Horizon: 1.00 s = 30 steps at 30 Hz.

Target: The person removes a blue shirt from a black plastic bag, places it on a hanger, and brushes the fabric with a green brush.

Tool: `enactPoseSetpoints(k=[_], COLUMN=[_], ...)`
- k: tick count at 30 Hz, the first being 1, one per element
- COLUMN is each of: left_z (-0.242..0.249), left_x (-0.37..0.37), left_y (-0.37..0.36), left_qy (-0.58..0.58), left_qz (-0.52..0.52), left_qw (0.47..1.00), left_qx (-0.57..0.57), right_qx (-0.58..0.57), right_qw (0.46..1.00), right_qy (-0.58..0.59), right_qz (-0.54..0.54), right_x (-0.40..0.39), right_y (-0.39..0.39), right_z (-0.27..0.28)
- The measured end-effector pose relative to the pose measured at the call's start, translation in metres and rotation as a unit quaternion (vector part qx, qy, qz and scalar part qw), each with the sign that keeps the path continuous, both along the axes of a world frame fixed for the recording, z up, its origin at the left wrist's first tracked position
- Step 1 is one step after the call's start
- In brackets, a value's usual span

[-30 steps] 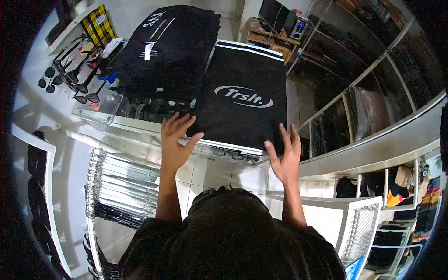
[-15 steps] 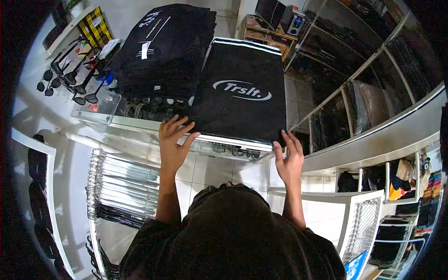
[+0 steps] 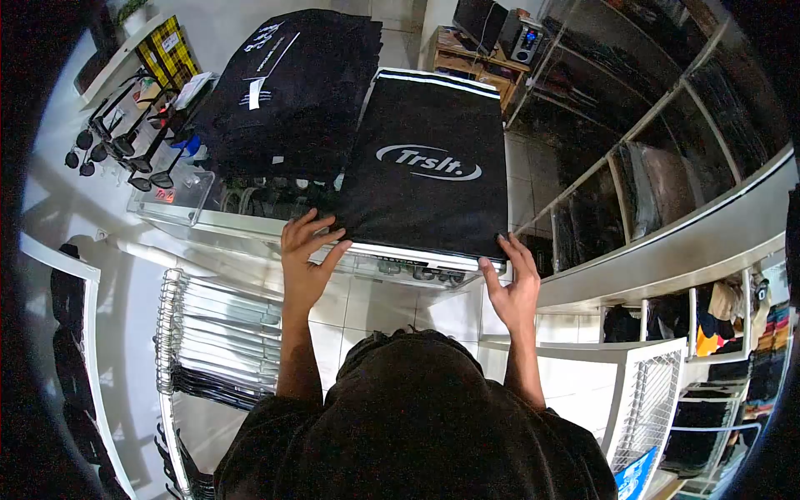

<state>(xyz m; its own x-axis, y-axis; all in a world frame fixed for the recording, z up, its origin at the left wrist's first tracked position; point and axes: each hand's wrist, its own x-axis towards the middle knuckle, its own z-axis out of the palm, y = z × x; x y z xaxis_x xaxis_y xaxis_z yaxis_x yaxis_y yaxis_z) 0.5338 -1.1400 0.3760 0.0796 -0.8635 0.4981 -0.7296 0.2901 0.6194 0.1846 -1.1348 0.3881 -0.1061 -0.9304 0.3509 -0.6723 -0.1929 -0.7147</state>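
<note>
A flat black plastic mailer bag (image 3: 408, 204) with a white "Trslt." print lies on the glass-topped counter (image 3: 250, 223). White stripes cross its far end. My left hand (image 3: 305, 258) is at the bag's near left corner, fingers spread, with the thumb by the near edge. At the near right corner rests my right hand (image 3: 517, 283), its thumb and fingers apart around the corner. Left of the bag lies a stack of folded black shirts (image 3: 283, 92), the top one with white print and a small white tag.
Sunglasses on a stand (image 3: 137, 137) and a clear acrylic tray (image 3: 179, 197) are at the counter's left end. A rack of hangers (image 3: 225, 325) stands below left. Shelves of bagged clothes (image 3: 658, 187) line the right. A speaker (image 3: 525, 42) sits on a wooden desk behind.
The bag has shifted very slightly left. My right thumb has slid a little left and down along the near edge, and my left hand has moved slightly with the bag.
</note>
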Motion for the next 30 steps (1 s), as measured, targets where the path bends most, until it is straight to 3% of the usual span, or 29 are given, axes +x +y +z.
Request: enactPoseSetpoints(k=[3,11,22,30], left_z=[0.001,-0.004,-0.015,-0.011], left_x=[-0.001,-0.003,-0.004,-0.012], left_y=[0.0,-0.002,-0.002,0.0], left_qy=[0.005,0.045,0.023,0.033], left_qz=[-0.004,0.019,0.039,0.052], left_qw=[1.0,0.998,0.997,0.993], left_qx=[-0.007,-0.026,-0.056,-0.097], right_qx=[-0.02,-0.052,-0.104,-0.083], right_qw=[0.999,0.996,0.993,0.991], right_qy=[0.032,-0.049,-0.001,-0.075], right_qz=[0.007,-0.045,-0.058,-0.075], right_x=[0.001,0.014,0.018,0.018], right_y=[0.0,-0.004,-0.003,0.002], right_z=[0.001,-0.014,-0.03,-0.033])
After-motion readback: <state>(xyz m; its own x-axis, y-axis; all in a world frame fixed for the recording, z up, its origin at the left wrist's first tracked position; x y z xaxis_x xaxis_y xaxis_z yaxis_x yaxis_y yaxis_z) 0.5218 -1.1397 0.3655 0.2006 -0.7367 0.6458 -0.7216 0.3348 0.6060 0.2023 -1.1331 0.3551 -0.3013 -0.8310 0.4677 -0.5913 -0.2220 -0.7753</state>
